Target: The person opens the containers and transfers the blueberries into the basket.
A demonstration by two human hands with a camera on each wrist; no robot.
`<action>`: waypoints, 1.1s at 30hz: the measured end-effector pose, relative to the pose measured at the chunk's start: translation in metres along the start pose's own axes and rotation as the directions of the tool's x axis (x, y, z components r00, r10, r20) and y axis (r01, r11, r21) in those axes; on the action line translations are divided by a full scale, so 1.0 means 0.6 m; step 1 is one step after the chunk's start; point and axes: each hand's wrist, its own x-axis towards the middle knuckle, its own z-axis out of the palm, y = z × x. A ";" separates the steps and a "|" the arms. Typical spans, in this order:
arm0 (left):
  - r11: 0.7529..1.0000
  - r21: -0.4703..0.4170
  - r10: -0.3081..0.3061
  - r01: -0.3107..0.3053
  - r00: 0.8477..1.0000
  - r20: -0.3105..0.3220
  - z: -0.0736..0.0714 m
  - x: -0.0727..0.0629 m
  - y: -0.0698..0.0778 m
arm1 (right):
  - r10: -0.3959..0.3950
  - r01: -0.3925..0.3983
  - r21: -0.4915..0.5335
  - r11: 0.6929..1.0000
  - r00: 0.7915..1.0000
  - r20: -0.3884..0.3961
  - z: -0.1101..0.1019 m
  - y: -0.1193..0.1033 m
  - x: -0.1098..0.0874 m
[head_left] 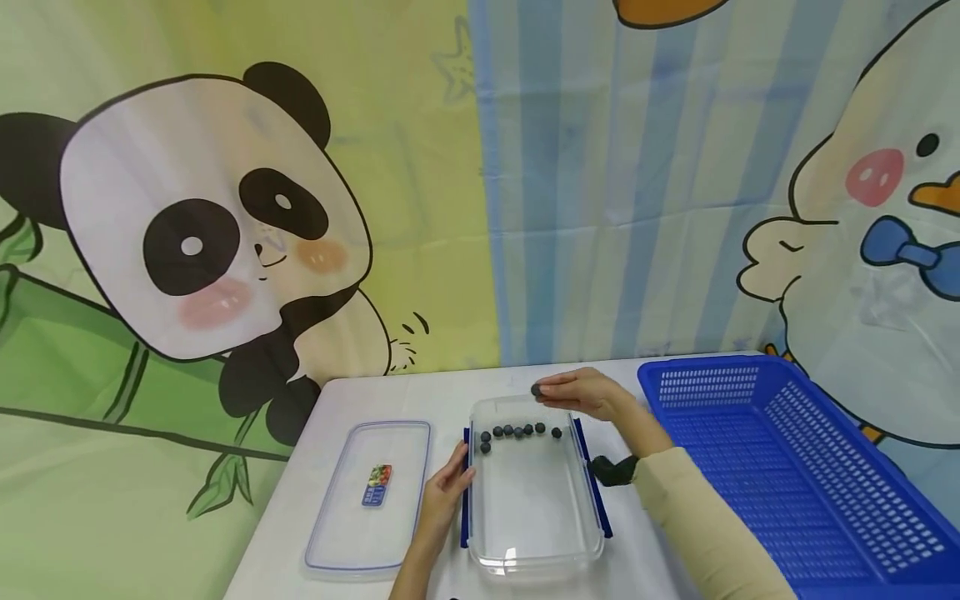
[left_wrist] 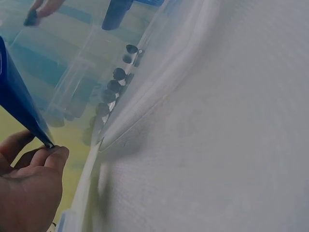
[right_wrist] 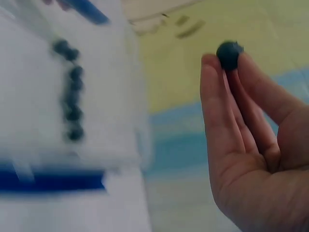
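Note:
A clear plastic container (head_left: 532, 546) with blue side clips stands on the white table. Several dark blueberries (head_left: 517, 431) lie in a row along its far end, also seen in the left wrist view as blueberries (left_wrist: 116, 82) and in the right wrist view as blueberries (right_wrist: 71, 92). My right hand (head_left: 581, 392) hovers over the container's far rim and pinches one blueberry (head_left: 536, 389) between fingertips; the right wrist view shows that blueberry (right_wrist: 229, 54) at the fingertips. My left hand (head_left: 446, 487) rests against the container's left side, fingers touching the blue clip (left_wrist: 21, 108).
The container's clear lid (head_left: 367, 500) lies on the table to the left, with a small coloured label on it. A large blue perforated basket (head_left: 795, 467) stands at the right. A cartoon backdrop hangs behind the table.

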 end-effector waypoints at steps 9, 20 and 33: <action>1.000 0.012 -0.021 0.021 1.000 -0.006 0.000 -0.002 0.000 | -0.002 0.004 -0.093 0.996 1.000 0.021 -0.241 -0.026 -0.147; 1.000 -0.016 -0.026 0.026 1.000 -0.001 -0.003 0.001 -0.003 | 0.149 -0.168 0.055 0.984 0.954 0.258 -0.403 0.095 -0.212; 0.999 -0.032 -0.022 0.022 1.000 0.005 -0.001 0.001 -0.001 | 0.321 -0.382 0.180 0.906 0.900 0.293 -0.438 0.160 -0.219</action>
